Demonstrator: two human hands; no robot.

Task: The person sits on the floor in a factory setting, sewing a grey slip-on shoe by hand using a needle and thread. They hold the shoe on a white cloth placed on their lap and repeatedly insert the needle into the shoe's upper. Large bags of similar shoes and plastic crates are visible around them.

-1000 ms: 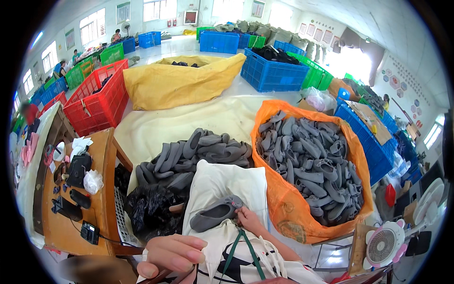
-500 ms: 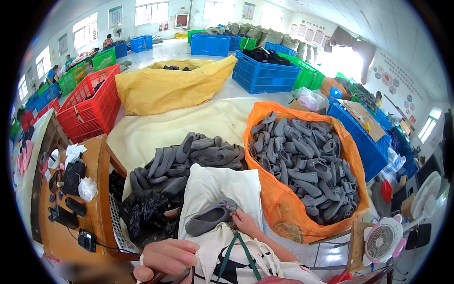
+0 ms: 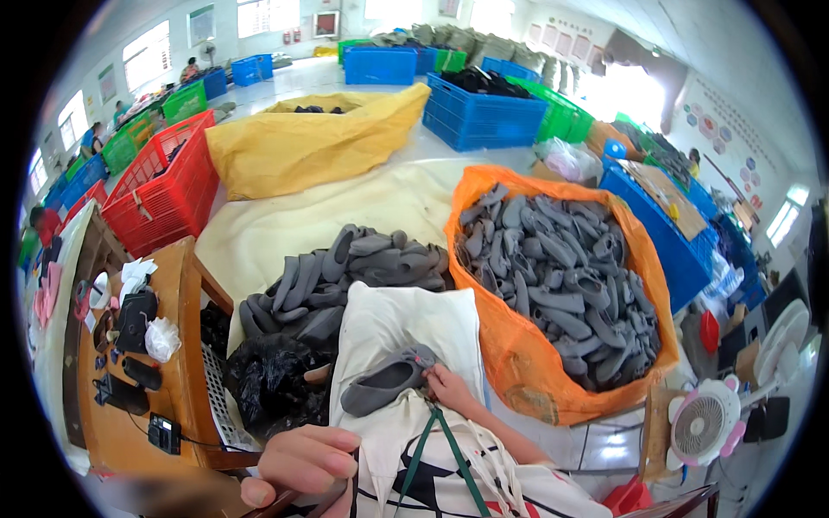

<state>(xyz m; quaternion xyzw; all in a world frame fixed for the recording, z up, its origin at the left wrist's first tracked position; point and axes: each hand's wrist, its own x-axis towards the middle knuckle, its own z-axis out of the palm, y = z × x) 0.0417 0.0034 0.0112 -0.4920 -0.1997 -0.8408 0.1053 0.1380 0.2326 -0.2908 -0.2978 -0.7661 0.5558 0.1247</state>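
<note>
A grey slip-on shoe (image 3: 380, 388) lies tilted on a white cushion (image 3: 406, 315) over my lap, a small pinkish detail on its toe. My right hand (image 3: 451, 387) pinches the toe end from the right side. Lower left, close to the camera, my left hand (image 3: 306, 462) is raised apart from the shoe. Its fingers are bent and its thumb stands away from them, with nothing visible between. Beyond the cushion lies a heap of grey shoes (image 3: 302, 281). An orange sack (image 3: 535, 384) full of similar shoes stands to the right.
A black plastic bag (image 3: 268, 388) sits left of the cushion, beside a wooden table (image 3: 194, 388) with small items on it. A white fan (image 3: 704, 427) stands at the lower right. Farther off are a yellow sack (image 3: 302, 155), a red crate (image 3: 164, 203) and blue crates (image 3: 484, 121).
My view has tilted slightly, so the surroundings sit a little higher in the picture. My right hand keeps its grip on the shoe, and my left hand has barely moved.
</note>
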